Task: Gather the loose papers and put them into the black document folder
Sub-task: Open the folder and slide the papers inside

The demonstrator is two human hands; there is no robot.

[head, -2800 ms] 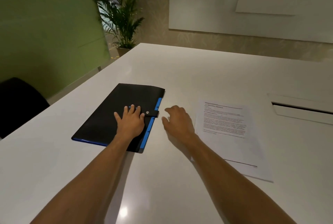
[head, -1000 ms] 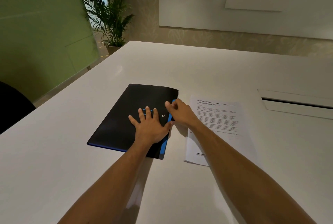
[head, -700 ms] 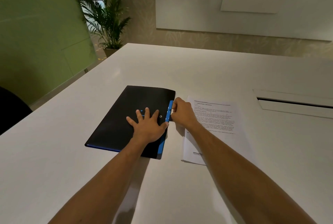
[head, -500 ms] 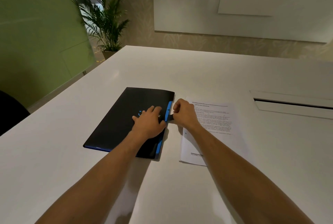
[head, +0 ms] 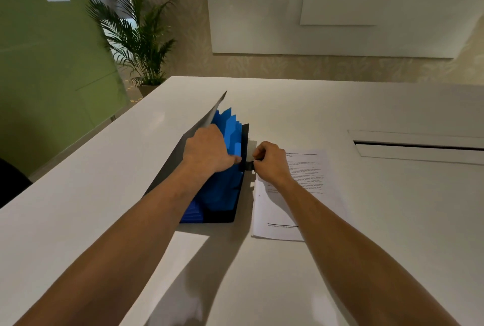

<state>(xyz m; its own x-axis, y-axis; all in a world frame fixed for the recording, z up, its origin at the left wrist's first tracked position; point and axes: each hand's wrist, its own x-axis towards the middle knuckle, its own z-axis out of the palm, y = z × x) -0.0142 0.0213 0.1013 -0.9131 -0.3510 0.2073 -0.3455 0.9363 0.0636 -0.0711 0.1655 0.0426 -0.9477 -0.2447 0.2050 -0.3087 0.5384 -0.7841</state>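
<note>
The black document folder (head: 242, 189) lies on the white table (head: 366, 221) and stands open, its front cover (head: 209, 118) tilted up to the left. Blue tabbed dividers (head: 227, 131) fan out inside. My left hand (head: 207, 150) grips the raised cover at its edge. My right hand (head: 269, 160) pinches the folder's small black closure strap (head: 248, 166) at the right edge. A stack of printed white papers (head: 296, 194) lies flat just right of the folder, partly under my right wrist.
A recessed cable slot with a white lid (head: 419, 146) sits in the table at the right. A potted palm (head: 136, 37) and a green partition (head: 52, 63) stand beyond the table's left edge. A dark chair (head: 10, 184) is at far left.
The folder was flat and shut under my left palm. My right hand undid the strap, and my left hand has lifted the cover, exposing the blue dividers.
</note>
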